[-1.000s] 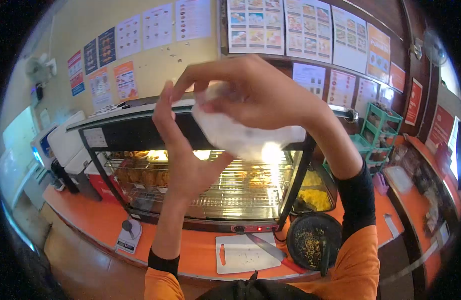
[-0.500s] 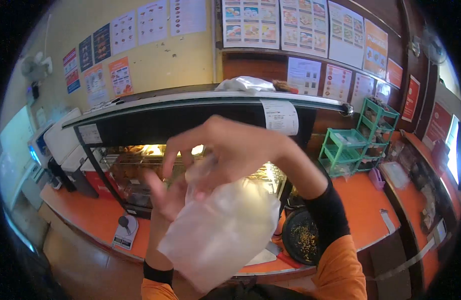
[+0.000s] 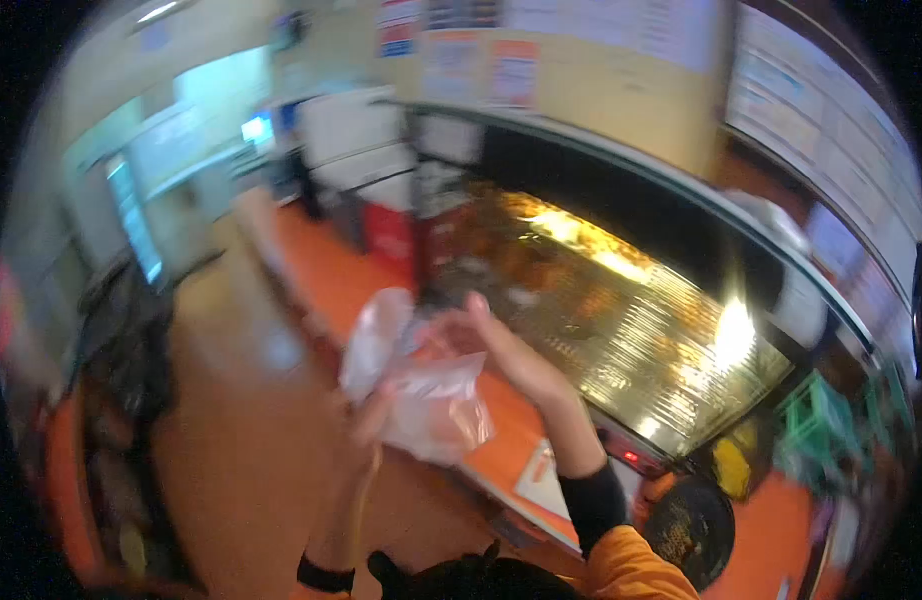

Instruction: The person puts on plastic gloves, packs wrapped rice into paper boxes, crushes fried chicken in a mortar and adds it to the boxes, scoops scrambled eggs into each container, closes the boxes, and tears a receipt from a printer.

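Observation:
A thin, whitish translucent plastic bag [image 3: 436, 415] is between my hands in front of the counter, blurred by motion. My left hand [image 3: 369, 418] is closed on its lower left side. At the upper part of the bag, my right hand [image 3: 453, 332] has its fingers in the plastic folds and its thumb raised. The film partly hides these fingers. A puffed-out part of the bag stands up to the left of the right hand. Reddish-orange tones show through the lower part.
A lit glass display case [image 3: 601, 330] with wire racks stands on the orange counter [image 3: 516, 415]. A black pan [image 3: 689, 530] is at the lower right, near green plastic baskets [image 3: 816, 420]. White and red boxes [image 3: 389, 235] stand left of the case. Brown floor [image 3: 236, 430] stretches leftward.
My view has swung left, so the case now sits to the right. The bag and both hands have moved lower relative to the case, and the bag looks more bunched up.

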A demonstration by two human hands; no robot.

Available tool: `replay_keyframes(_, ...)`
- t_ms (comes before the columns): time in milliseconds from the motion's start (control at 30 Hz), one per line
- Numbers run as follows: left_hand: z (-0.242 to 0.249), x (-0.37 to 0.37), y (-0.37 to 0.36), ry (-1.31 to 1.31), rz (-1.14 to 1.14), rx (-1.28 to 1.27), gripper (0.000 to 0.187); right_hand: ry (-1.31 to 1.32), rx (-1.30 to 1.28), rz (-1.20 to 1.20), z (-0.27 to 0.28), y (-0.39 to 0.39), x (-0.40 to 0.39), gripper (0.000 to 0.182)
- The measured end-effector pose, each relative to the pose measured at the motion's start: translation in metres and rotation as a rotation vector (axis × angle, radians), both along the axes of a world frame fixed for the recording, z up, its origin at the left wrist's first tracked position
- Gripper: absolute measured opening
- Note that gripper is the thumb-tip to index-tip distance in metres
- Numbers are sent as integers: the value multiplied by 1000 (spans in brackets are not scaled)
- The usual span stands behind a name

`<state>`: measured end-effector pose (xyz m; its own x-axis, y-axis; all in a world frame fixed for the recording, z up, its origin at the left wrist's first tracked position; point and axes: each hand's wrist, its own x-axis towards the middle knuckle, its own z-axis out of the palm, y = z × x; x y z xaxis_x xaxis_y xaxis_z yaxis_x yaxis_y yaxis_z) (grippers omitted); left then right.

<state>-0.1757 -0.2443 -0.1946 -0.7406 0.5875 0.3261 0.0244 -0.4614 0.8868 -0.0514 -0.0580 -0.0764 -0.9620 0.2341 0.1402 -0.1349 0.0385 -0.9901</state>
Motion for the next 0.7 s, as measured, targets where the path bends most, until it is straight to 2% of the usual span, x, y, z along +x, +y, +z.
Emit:
replay_keyframes(33, 4, -8, -17, 53, 94, -5, 27, 8, 31, 61, -22, -16, -16, 34)
replay_keyframes(100, 11, -17, -59, 90, 266, -23, 24, 30, 278, 179, -32, -67, -40, 28)
replay_keyframes(167, 40, -25, -113, -220, 324, 33, 20, -15, 98, 247, -36, -116, -79, 29)
replay_keyframes(200, 36, -35, -138, -218, 397, 26, 20, 120, 54, 271, -51, -138, -102, 24)
replay_keyframes(300, 16, -86, -233, -171, 453, 163, 25, 133, 19, 413, -69, -214, -167, 23)
replay_keyframes(333, 0, -108, -270, -208, 521, 22, 29, 11, 29, 334, -55, -254, -174, 21)
replay_keyframes(367, -13, -122, -307, -262, 586, -121, 33, 1, 31, 401, -59, -282, -197, 21)
replay_keyframes(400, -27, -141, -334, -296, 642, -110, 33, 11, 66, 390, -73, -305, -231, 21)
replay_keyframes(467, -28, -165, -388, 242, 1341, -506, 41, 17, 67, 344, -97, -363, -281, 19)
replay_keyframes(500, -25, -176, -417, 235, 1384, -514, 41, 20, 65, 387, -107, -392, -302, 19)
replay_keyframes(567, -7, -192, -471, 276, 1154, -572, 42, 155, 107, 449, -118, -452, -335, 20)
replay_keyframes(600, -1, -194, -494, 279, 1033, -604, 43, 129, 57, 509, -115, -483, -345, 16)
replay_keyframes(633, -15, -205, -514, 269, 909, -618, 44, 115, 64, 545, -129, -508, -365, 16)
replay_keyframes(667, -17, -211, -534, 256, 785, -638, 46, 77, 278, 552, -131, -532, -380, 18)
replay_keyframes(700, -21, -225, -552, 230, 816, -646, 46, 49, 494, 557, -133, -557, -398, 21)
